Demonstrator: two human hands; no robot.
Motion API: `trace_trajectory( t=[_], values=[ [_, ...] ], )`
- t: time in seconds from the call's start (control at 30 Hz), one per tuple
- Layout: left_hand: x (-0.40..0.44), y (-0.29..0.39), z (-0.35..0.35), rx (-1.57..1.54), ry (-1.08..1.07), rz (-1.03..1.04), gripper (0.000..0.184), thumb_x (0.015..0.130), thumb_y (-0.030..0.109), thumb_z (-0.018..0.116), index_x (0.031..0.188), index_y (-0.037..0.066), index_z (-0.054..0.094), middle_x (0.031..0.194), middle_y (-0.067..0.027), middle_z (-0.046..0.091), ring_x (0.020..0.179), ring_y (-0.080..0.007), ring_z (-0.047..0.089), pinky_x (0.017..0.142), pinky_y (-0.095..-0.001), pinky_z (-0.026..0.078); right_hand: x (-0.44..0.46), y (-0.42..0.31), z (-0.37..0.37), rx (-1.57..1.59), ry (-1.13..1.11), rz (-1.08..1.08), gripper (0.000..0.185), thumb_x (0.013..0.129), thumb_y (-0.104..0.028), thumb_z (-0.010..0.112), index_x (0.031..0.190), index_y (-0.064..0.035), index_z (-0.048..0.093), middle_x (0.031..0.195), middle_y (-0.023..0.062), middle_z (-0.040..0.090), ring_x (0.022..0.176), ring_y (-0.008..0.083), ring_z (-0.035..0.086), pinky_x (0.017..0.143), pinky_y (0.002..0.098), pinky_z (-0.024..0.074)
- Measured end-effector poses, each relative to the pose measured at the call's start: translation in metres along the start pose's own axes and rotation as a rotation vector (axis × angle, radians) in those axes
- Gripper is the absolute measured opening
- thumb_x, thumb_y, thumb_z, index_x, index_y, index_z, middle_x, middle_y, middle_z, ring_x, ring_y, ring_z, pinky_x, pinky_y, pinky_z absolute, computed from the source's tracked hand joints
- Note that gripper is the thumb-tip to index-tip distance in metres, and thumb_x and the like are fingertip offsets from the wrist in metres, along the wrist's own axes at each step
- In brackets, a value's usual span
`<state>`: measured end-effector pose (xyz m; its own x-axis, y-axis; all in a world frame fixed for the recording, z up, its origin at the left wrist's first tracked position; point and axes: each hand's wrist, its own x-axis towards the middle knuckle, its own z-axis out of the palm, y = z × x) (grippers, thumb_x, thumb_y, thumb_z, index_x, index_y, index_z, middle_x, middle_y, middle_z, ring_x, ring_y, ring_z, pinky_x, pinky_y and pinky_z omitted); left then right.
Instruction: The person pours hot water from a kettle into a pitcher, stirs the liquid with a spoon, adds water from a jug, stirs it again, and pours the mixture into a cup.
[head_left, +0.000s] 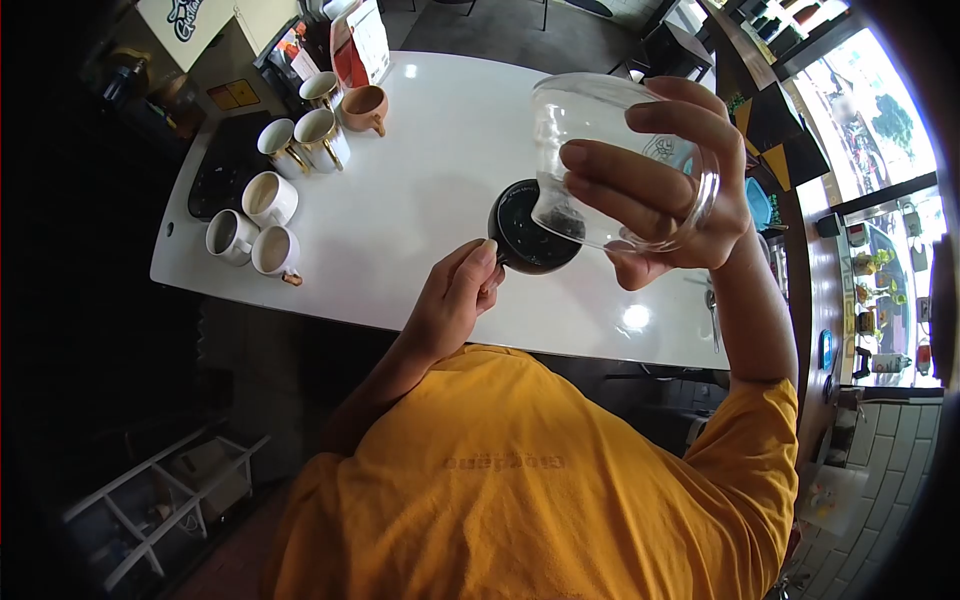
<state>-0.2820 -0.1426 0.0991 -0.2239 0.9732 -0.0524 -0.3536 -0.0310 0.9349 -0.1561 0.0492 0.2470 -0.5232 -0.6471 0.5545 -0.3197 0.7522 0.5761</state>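
Note:
My left hand [458, 292] is closed on the handle of a black cup [515, 222], thumb on top, near the front of the white table. Above and to the right, my right hand [695, 170] is wrapped around a clear glass carafe [580, 110] with a small printed logo. The carafe is tilted, its lower left edge overlapping the cup's opening. Some dark liquid or reflection shows inside the cup; I cannot tell which. Whether anything flows from the carafe cannot be made out.
On the white table [420, 180], several white mugs [270, 200] and a brown cup [362, 105] stand at the left. A dark mat [218, 180] lies at the left edge. A spoon [712, 305] rests at the right. Wooden counter [815, 290] runs along the window.

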Motion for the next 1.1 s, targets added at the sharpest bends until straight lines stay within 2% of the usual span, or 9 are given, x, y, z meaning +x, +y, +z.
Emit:
trace_trajectory(
  t=[0.13, 0.33, 0.37, 0.5, 0.67, 0.73, 0.87, 0.93, 1.1],
  values=[
    [0.001, 0.002, 0.004, -0.019, 0.022, -0.015, 0.034, 0.099, 0.028, 0.031, 0.071, 0.009, 0.032, 0.069, -0.0023, 0.038, 0.055, -0.0081, 0.03, 0.051, -0.0221, 0.029, -0.003, 0.005, 0.001, -0.028, 0.088, 0.008, 0.039, 0.089, -0.04, 0.042, 0.096, -0.0137, 0.071, 0.101, 0.0002, 0.068, 0.102, 0.0289, 0.051, 0.085, 0.0471, 0.0488],
    [0.001, -0.003, 0.002, -0.003, 0.007, 0.005, 0.034, 0.099, 0.028, 0.031, 0.071, 0.01, 0.032, 0.069, -0.0022, 0.037, 0.055, -0.0082, 0.03, 0.051, -0.0225, 0.029, -0.003, 0.001, -0.005, -0.047, -0.038, 0.008, 0.044, 0.093, -0.044, 0.039, 0.097, -0.0139, 0.071, 0.104, -0.0002, 0.067, 0.103, 0.0279, 0.051, 0.086, 0.0478, 0.0486],
    [0.0, -0.002, 0.003, -0.001, 0.008, 0.004, 0.034, 0.099, 0.028, 0.031, 0.071, 0.01, 0.032, 0.069, -0.0022, 0.037, 0.055, -0.0082, 0.03, 0.051, -0.0225, 0.029, -0.005, 0.001, -0.001, 0.0, -0.021, -0.029, 0.039, 0.088, -0.038, 0.042, 0.097, -0.0136, 0.071, 0.103, 0.0, 0.068, 0.102, 0.0286, 0.05, 0.086, 0.0479, 0.0481],
    [0.001, -0.002, 0.004, -0.013, 0.009, 0.003, 0.034, 0.099, 0.028, 0.031, 0.071, 0.01, 0.032, 0.069, -0.0024, 0.038, 0.055, -0.0082, 0.03, 0.051, -0.0225, 0.029, -0.009, 0.006, -0.004, -0.03, 0.052, 0.021, 0.039, 0.087, -0.039, 0.045, 0.097, -0.0126, 0.071, 0.102, 0.0008, 0.068, 0.102, 0.0288, 0.05, 0.086, 0.0485, 0.0482],
    [-0.001, -0.001, 0.004, 0.015, 0.015, 0.008, 0.034, 0.099, 0.028, 0.031, 0.071, 0.009, 0.032, 0.069, -0.003, 0.04, 0.054, -0.0081, 0.03, 0.051, -0.0226, 0.029, -0.004, -0.001, -0.006, -0.009, -0.006, 0.055, 0.039, 0.088, -0.04, 0.044, 0.097, -0.0126, 0.071, 0.1, 0.0008, 0.069, 0.102, 0.029, 0.051, 0.085, 0.0482, 0.0489],
    [-0.002, -0.002, 0.005, 0.014, 0.011, 0.012, 0.034, 0.1, 0.028, 0.031, 0.071, 0.009, 0.032, 0.07, -0.0034, 0.041, 0.054, -0.0081, 0.03, 0.051, -0.0227, 0.029, -0.007, 0.0, -0.002, 0.061, 0.052, 0.039, 0.039, 0.084, -0.037, 0.049, 0.097, -0.0085, 0.072, 0.103, 0.0035, 0.069, 0.097, 0.0304, 0.055, 0.082, 0.046, 0.045],
    [-0.002, -0.002, 0.005, 0.031, 0.0, 0.018, 0.035, 0.1, 0.028, 0.031, 0.071, 0.009, 0.032, 0.069, -0.003, 0.04, 0.055, -0.0082, 0.03, 0.051, -0.0228, 0.029, -0.013, -0.001, 0.0, 0.022, 0.115, 0.088, 0.041, 0.087, -0.039, 0.047, 0.099, -0.0089, 0.072, 0.101, 0.0033, 0.069, 0.098, 0.0305, 0.054, 0.082, 0.0459, 0.0451],
    [-0.002, -0.001, 0.006, 0.018, 0.005, -0.002, 0.035, 0.1, 0.029, 0.032, 0.071, 0.009, 0.032, 0.069, -0.0025, 0.039, 0.055, -0.0082, 0.03, 0.051, -0.0228, 0.029, -0.011, -0.008, 0.003, 0.082, 0.05, 0.057, 0.044, 0.089, -0.045, 0.047, 0.099, -0.0097, 0.072, 0.101, 0.0025, 0.069, 0.098, 0.0305, 0.054, 0.084, 0.046, 0.0446],
    [-0.002, -0.004, 0.005, 0.009, 0.003, 0.001, 0.035, 0.1, 0.029, 0.032, 0.071, 0.009, 0.032, 0.069, -0.0022, 0.038, 0.055, -0.0083, 0.029, 0.051, -0.0228, 0.029, -0.011, -0.01, 0.0, 0.035, 0.072, 0.101, 0.042, 0.086, -0.04, 0.048, 0.1, -0.009, 0.072, 0.102, 0.0029, 0.068, 0.098, 0.0303, 0.054, 0.083, 0.0462, 0.0451]
  ],
)
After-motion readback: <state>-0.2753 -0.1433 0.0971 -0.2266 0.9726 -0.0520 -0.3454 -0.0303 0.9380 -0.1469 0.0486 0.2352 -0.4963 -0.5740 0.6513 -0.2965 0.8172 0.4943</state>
